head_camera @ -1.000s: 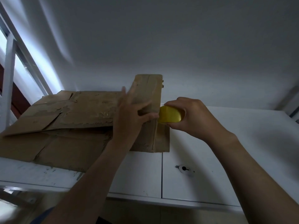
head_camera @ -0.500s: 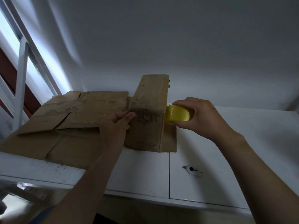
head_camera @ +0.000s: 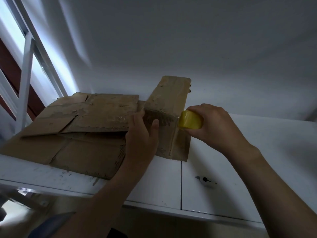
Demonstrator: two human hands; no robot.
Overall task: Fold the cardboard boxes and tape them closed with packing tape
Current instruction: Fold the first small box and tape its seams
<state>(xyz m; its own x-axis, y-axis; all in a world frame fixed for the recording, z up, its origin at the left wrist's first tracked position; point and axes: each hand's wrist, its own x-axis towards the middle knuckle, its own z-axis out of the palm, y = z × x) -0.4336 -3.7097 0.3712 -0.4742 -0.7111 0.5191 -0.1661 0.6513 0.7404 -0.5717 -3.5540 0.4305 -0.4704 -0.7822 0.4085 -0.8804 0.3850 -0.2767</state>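
As both arms reach in from below over the desk (head_camera: 257,152), hands: apart, one on each side of the box (head_camera: 169,100)
Left hand (head_camera: 142,134): laid against the box's near left corner, fingers fairly straight along the left side, thumb flat on the front face (looks more like bracing than gripping to me)
Right hand (head_camera: 216,126): back of the hand up, fingers curled round the tape (head_camera: 190,120)
Tape: yellow roll, touching the box's right front edge, about level with the left thumb
Box spot: between the two hands, standing on the desk close to the wall (head_camera: 205,48), lower left part hidden by the left hand
Box look: tall, narrow, brown, leaning back, pretty scuffed, with a torn patch on the front showing the corrugated ribs and a strip of cardboard sticking out at the lower right
Flat cardboard (head_camera: 82,127): big worn sheet spread over the left part of the desk, right beside the box
Other bits: window (head_camera: 25,66) at far left, small white fitting (head_camera: 205,181) with a black dot on the desk near the right forearm
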